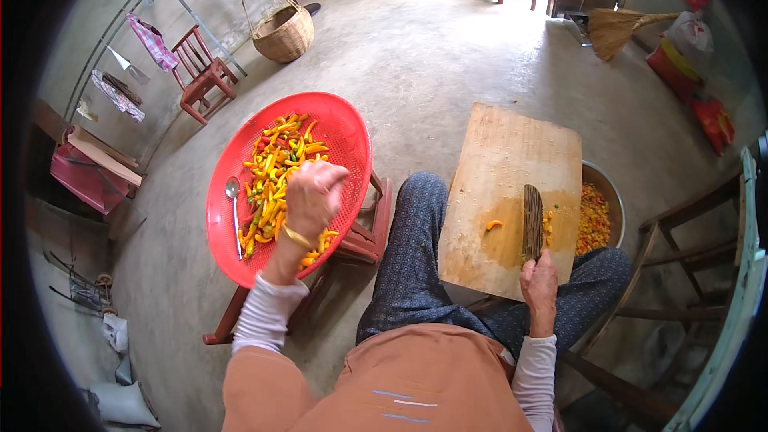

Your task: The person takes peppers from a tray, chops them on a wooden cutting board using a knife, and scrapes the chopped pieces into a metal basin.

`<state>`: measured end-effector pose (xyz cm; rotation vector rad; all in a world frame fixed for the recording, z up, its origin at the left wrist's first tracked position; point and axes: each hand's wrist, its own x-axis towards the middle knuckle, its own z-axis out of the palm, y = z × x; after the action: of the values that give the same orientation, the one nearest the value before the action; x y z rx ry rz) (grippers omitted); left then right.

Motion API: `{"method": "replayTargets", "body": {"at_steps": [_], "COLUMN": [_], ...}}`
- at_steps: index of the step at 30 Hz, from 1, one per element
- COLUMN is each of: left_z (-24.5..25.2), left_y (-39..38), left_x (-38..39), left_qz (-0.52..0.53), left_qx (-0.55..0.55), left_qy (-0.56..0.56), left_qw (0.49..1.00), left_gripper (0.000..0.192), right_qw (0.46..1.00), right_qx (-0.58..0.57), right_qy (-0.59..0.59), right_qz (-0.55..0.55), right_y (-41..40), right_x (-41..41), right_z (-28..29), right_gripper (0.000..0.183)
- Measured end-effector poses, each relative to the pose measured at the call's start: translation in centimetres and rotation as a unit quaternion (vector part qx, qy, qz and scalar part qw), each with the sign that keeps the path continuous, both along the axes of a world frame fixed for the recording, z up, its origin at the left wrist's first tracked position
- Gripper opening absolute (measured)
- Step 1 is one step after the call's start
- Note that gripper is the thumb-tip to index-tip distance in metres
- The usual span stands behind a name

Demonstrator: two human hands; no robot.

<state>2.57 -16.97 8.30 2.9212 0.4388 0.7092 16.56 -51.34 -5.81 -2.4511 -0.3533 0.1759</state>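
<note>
My left hand [316,198], slightly blurred, is over a red plastic colander basket [351,132] that holds a heap of yellow, orange, green and red chili peppers [270,171]. Its fingers are curled, and what may be in them is hidden. A metal spoon [233,192] leans along the basket's left side. My right hand [539,279] grips a knife [532,222] with a dark, streaked blade, held over a wooden cutting board [498,156]. One small orange pepper [494,225] lies left of the blade. Chopped bits [547,228] sit at its right.
A metal basin [620,204] of chopped peppers [591,222] stands beside the board's right edge, partly hidden. A wooden stool [378,222] supports the basket. A wooden frame [690,258] stands close on the right. Further off are a wicker basket [285,36], a red chair [204,78] and a straw broom [615,30].
</note>
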Motion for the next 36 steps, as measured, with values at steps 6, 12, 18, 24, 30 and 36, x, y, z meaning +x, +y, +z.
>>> {"method": "replayTargets", "body": {"at_steps": [6, 12, 18, 24, 30, 36], "left_z": [-6.7, -10.1, -1.5, -3.6, -15.5, -18.3], "left_y": [8.8, 10.8, 2.2, -10.5, -12.7, -14.0], "left_x": [0.2, 0.6, 2.6, 8.4, 13.5, 14.2], "left_qz": [0.026, 0.033, -0.047, -0.232, -0.211, -0.192], "left_qx": [-0.007, -0.042, -0.086, -0.152, -0.196, -0.253], "left_qy": [0.138, 0.118, -0.063, -0.066, 0.016, 0.034], "left_qw": [0.99, 0.992, 0.993, 0.959, 0.958, 0.948], "left_gripper": [0.021, 0.018, 0.015, 0.022, 0.011, 0.01], "right_qw": [1.0, 0.999, 0.997, 0.998, 0.998, 0.998], "right_qx": [-0.003, -0.021, -0.035, -0.039, -0.021, 0.009], "right_qy": [0.003, 0.026, 0.065, 0.048, 0.054, 0.051], "right_qz": [0.0, -0.011, -0.012, -0.017, -0.018, -0.029], "right_y": [-0.1, -0.2, 0.3, 0.1, 0.2, -0.2], "right_x": [0.0, 0.1, 0.5, 0.2, 0.0, 0.2], "right_z": [-0.3, -0.9, -0.1, 0.1, 0.3, -0.1], "right_gripper": [0.018, 0.02, 0.02, 0.018, 0.017, 0.018]}}
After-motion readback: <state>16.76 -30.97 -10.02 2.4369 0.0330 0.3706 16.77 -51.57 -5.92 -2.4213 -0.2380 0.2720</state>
